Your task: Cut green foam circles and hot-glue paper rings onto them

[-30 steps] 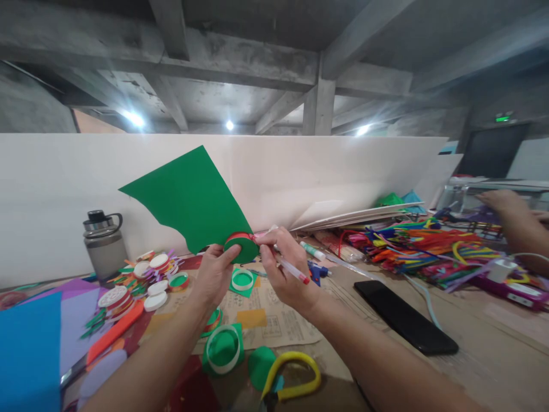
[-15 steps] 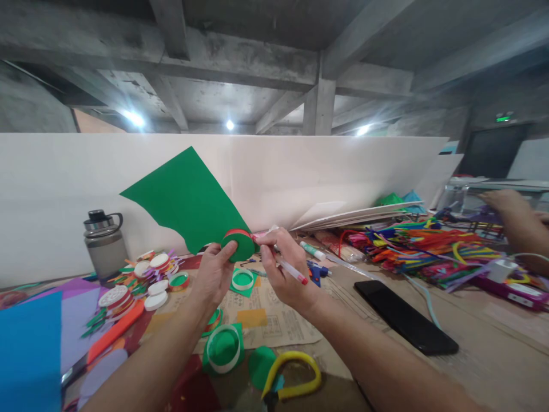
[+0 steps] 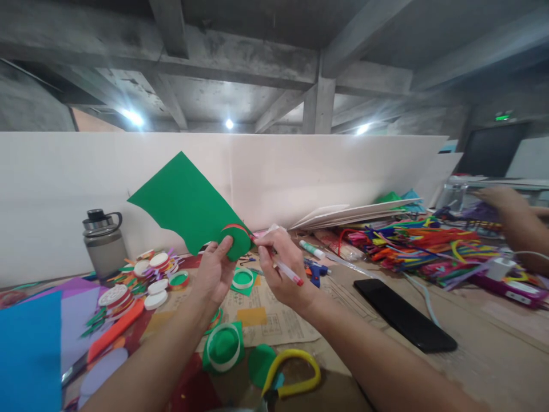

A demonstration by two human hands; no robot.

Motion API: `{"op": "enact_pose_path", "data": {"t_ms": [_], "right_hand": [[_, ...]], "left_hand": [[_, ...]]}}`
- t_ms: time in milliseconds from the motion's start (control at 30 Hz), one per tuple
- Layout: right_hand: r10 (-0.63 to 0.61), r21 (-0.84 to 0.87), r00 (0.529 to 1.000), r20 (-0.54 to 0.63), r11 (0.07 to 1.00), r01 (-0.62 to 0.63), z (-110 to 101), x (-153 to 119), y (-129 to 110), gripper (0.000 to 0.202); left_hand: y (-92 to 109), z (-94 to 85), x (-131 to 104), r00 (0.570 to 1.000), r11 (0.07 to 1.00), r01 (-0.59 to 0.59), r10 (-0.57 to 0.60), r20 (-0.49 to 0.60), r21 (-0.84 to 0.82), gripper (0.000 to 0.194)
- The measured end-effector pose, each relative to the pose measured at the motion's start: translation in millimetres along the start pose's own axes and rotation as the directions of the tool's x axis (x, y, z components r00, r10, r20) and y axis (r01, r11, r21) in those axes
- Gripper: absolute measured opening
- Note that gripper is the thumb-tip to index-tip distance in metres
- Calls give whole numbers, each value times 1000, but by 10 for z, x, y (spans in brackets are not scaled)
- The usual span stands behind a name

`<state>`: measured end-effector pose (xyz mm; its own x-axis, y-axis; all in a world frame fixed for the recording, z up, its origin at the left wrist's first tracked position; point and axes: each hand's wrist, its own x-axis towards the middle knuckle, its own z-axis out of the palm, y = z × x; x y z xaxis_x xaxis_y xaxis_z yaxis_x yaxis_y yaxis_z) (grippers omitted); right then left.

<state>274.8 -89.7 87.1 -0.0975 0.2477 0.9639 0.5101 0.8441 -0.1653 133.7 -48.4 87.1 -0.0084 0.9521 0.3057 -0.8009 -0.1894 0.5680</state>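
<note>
My left hand pinches a round green disc with a red rim against the lower right corner of a green paper sheet. The sheet stands up at a slant and has a curved bite out of its lower edge. In my right hand is a pen with a clear barrel and red end, its tip at the disc's right edge. Below my hands lie white rings on green paper, one ring farther off and another ring closer. A green paper circle lies beside yellow-handled scissors.
A grey bottle stands at the left, behind round ornaments and a red-handled cutter. To the right are a black phone, a blue glue gun, colourful pipe cleaners and another person's arm.
The green sheet has tilted and dropped slightly, its upper corner shifting left and down. My left fingers have turned a little with the disc. The pen stays at the disc's edge.
</note>
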Motion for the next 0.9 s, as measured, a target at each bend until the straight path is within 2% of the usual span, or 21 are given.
{"op": "enact_pose_path", "data": {"t_ms": [300,700,833,900], "right_hand": [[-23,-35,1000,13,999,23,14,1,-18,10],[-10,-73,997,72,997,15,87,-53,-69,8],[73,19,995,61,997,-75,82,-75,-88,10],[153,92,988,5,984,-153,70,-75,-91,14]], "left_hand": [[3,15,3,998,1000,8,-9,-56,-18,22],[30,31,18,999,999,40,-40,-31,-22,15],[47,40,33,992,995,90,-94,-88,-49,11],[52,26,49,987,991,104,-114,-117,-83,10]]}}
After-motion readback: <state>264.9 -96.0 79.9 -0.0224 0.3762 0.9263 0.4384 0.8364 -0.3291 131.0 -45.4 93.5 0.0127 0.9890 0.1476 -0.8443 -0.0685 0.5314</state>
